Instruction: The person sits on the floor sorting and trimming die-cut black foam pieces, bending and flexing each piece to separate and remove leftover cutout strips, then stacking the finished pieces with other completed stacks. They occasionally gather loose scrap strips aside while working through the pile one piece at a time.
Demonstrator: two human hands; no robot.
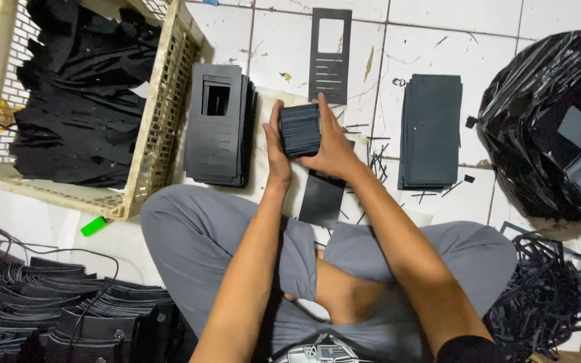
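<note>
Both hands grip a small thick stack of black cut pieces (300, 129) held above the tiled floor. My left hand (276, 149) presses its left edge and my right hand (333, 146) wraps its right side. Under the hands lies a flat black sheet (321, 198). To the left sits a stack of black panels with window cut-outs (218, 133). One single cut-out panel (329, 55) lies farther ahead. A plain stack of black sheets (430, 131) rests to the right.
A cream plastic crate (150, 134) full of black pieces stands at the left. A black plastic bag (553, 121) sits at the right, with offcut strips (539, 302) below it. Finished black items (68, 316) pile at lower left beside a green lighter (93, 226). My crossed legs fill the foreground.
</note>
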